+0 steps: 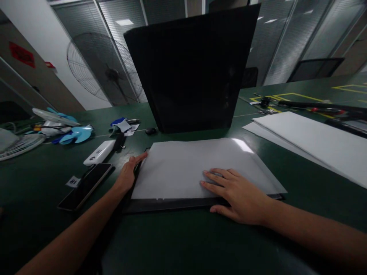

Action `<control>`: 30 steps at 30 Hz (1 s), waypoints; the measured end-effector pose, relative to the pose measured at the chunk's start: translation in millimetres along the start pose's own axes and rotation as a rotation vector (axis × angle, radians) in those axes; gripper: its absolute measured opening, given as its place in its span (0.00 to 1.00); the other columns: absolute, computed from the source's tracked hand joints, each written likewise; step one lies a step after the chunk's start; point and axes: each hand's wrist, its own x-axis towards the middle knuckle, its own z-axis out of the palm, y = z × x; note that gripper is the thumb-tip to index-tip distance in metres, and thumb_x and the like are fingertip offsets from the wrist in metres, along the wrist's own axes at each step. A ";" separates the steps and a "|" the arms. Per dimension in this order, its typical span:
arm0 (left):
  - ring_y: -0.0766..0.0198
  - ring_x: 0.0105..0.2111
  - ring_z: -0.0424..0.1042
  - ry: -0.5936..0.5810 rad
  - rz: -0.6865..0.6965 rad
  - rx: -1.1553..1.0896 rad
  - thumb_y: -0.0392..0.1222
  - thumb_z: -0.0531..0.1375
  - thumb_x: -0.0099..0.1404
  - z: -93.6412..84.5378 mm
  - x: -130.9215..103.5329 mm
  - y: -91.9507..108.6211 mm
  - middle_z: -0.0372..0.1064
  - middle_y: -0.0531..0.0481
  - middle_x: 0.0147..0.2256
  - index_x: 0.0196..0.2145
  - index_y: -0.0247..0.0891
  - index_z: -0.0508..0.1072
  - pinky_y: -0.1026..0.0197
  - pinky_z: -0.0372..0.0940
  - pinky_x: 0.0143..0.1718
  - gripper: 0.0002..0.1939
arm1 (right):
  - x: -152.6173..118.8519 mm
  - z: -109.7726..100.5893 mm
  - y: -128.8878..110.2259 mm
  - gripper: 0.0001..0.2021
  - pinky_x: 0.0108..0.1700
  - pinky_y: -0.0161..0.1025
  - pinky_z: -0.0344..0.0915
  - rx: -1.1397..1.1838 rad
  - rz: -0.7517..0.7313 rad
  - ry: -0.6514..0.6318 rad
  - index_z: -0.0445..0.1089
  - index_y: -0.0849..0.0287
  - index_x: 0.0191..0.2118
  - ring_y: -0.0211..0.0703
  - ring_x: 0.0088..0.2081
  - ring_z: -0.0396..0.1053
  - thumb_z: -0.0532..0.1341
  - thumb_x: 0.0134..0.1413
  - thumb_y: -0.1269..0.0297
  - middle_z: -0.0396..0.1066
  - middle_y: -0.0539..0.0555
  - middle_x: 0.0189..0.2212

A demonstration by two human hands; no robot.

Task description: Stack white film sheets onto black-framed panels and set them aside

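Note:
A glossy white sheet lies on a flat black folder or board on the table in front of me. My right hand rests on the sheet's lower right part, fingers spread and the thumb over the near black edge. At the left side, my left hand touches the black edge with its fingers stretched forward; part of those fingers is hidden. Bright light reflects off the sheet's far right corner.
Behind the sheet stands a large black panel. To the left lie a smartphone, a white box-like device and blue fan blades. White boards lie at the right on the green table.

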 end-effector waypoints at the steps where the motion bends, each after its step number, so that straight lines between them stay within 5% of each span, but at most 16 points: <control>1: 0.45 0.67 0.66 0.015 0.013 0.017 0.76 0.38 0.71 -0.1 1.2 0.5 0.72 0.37 0.62 0.59 0.33 0.76 0.44 0.56 0.70 0.49 | 0.2 -1.1 2.1 0.36 0.67 0.69 0.57 0.015 -0.012 -0.011 0.61 0.51 0.73 0.67 0.70 0.54 0.55 0.67 0.37 0.53 0.61 0.72; 6: 0.42 0.67 0.64 -0.063 -0.063 0.220 0.59 0.67 0.59 -1.6 5.3 4.7 0.64 0.43 0.68 0.65 0.43 0.72 0.41 0.56 0.69 0.39 | -0.9 -1.8 6.8 0.34 0.67 0.68 0.54 0.082 -0.091 -0.048 0.60 0.50 0.73 0.66 0.71 0.52 0.55 0.69 0.39 0.51 0.58 0.73; 12: 0.46 0.68 0.63 -0.103 -0.013 0.317 0.47 0.62 0.62 -1.6 5.9 0.8 0.65 0.46 0.67 0.65 0.43 0.71 0.42 0.52 0.72 0.33 | -0.3 -6.2 30.1 0.30 0.67 0.61 0.57 0.135 -0.119 0.097 0.59 0.45 0.73 0.57 0.70 0.57 0.55 0.71 0.44 0.54 0.54 0.72; 17: 0.49 0.71 0.58 -0.146 0.026 0.286 0.47 0.60 0.64 -1.3 5.1 -4.0 0.62 0.44 0.69 0.65 0.39 0.71 0.43 0.47 0.74 0.32 | -11.8 -25.4 135.0 0.28 0.67 0.61 0.55 -0.194 0.335 0.453 0.66 0.56 0.68 0.58 0.68 0.59 0.49 0.73 0.48 0.62 0.62 0.68; 22: 0.50 0.72 0.56 -0.156 0.051 0.305 0.47 0.58 0.65 -2.0 4.2 -7.1 0.62 0.47 0.69 0.66 0.42 0.70 0.42 0.46 0.74 0.32 | -50.5 -22.4 249.5 0.34 0.70 0.61 0.45 -0.380 0.920 0.366 0.57 0.65 0.73 0.65 0.74 0.44 0.47 0.73 0.47 0.47 0.70 0.73; 26: 0.49 0.72 0.56 -0.175 0.061 0.333 0.48 0.57 0.66 -2.1 4.7 -10.1 0.61 0.46 0.70 0.67 0.40 0.68 0.42 0.46 0.74 0.33 | -69.1 -9.7 285.3 0.47 0.65 0.71 0.48 -0.265 1.298 0.262 0.50 0.71 0.74 0.83 0.71 0.44 0.42 0.67 0.32 0.42 0.82 0.72; 30: 0.47 0.72 0.55 -0.179 0.072 0.356 0.49 0.56 0.66 -1.7 4.2 -9.1 0.58 0.48 0.71 0.68 0.43 0.67 0.41 0.48 0.73 0.33 | -70.6 -11.7 287.1 0.45 0.58 0.65 0.60 -0.226 1.329 0.172 0.59 0.63 0.71 0.77 0.64 0.59 0.39 0.66 0.31 0.58 0.77 0.65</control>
